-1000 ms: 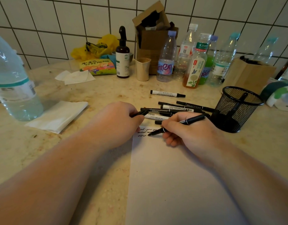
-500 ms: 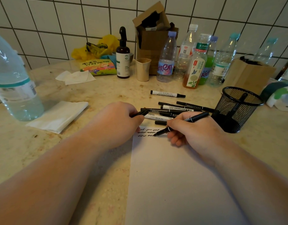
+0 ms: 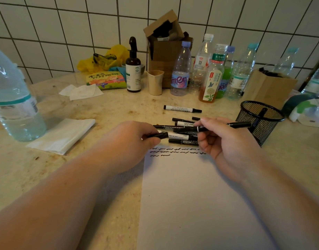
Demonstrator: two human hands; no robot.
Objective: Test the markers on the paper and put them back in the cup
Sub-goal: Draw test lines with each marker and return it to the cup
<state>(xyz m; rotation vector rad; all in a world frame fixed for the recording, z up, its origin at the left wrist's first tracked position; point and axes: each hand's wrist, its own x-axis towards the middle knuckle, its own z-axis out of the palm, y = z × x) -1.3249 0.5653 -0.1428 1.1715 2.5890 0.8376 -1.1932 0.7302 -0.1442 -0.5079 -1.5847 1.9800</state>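
holding black marker (image 3: 212,127) in right hand (image 3: 225,141), pinched between thumb and fingers, lying near level above top edge of paper (image 3: 191,195), bare tip pointing left, rear end reaching toward mesh cup (image 3: 259,121). gripping marker cap (image 3: 159,135) in left hand (image 3: 130,141), fingers curled round it, open end facing marker tip, small gap between the two. paper flat on worktop (image 3: 119,109), three rows of black squiggles (image 3: 175,151) at its top, third row short. loose markers (image 3: 182,137) heaped just beyond paper, partly behind both hands; one more marker (image 3: 182,109) lying apart farther back. mesh cup upright at right, one marker standing inside. big water bottle (image 3: 12,98) far left, folded tissue (image 3: 63,135) beside it, row of bottles (image 3: 209,69) along tiled wall.
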